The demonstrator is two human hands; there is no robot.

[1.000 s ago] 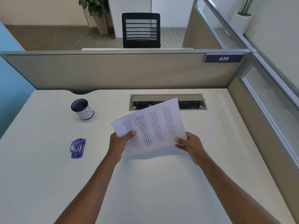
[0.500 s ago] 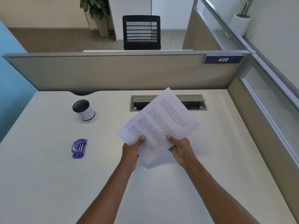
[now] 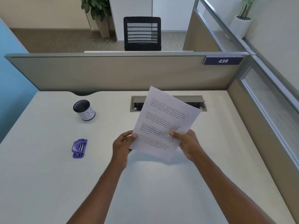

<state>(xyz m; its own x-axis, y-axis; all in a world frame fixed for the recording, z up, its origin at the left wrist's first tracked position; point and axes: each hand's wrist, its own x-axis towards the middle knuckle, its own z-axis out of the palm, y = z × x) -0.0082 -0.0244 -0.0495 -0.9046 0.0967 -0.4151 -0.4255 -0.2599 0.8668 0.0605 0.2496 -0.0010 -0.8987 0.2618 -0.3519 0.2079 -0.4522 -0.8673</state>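
A white printed sheet of paper (image 3: 163,120) is held up above the white desk (image 3: 161,183), tilted with its top leaning right. My left hand (image 3: 123,146) pinches its lower left edge, thumb on the printed face. Along the lower right edge my right hand (image 3: 187,144) grips it the same way, thumb on top. The fingers of both hands are hidden behind the sheet.
A purple hole punch (image 3: 79,148) lies at the left of the desk. Behind it stands a mesh pen cup (image 3: 84,110). A cable tray opening (image 3: 191,101) sits at the back, partly behind the paper. Partition walls (image 3: 113,73) close the desk at the back and right.
The sheet has turned from lying sideways to nearly upright in my view. Both hands shifted along its edges and now hold the bottom corners.
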